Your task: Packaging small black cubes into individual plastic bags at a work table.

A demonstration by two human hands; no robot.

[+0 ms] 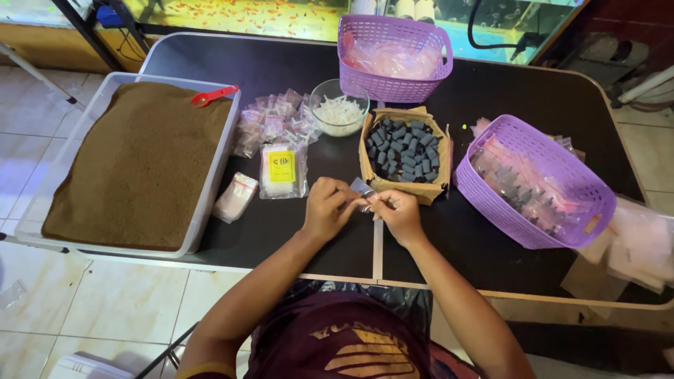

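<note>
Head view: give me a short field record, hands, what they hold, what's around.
left hand: fingers pinch a small clear bag at table centre
right hand: fingers on the same bag
cardboard box: just beyond the hands, filled with small dark cylinders
glass bowl: holds white pieces
purple baskets: one at far edge, one at right, both with clear bags
clear tub: at left, brown granules, red scoop on top
table: black
</note>
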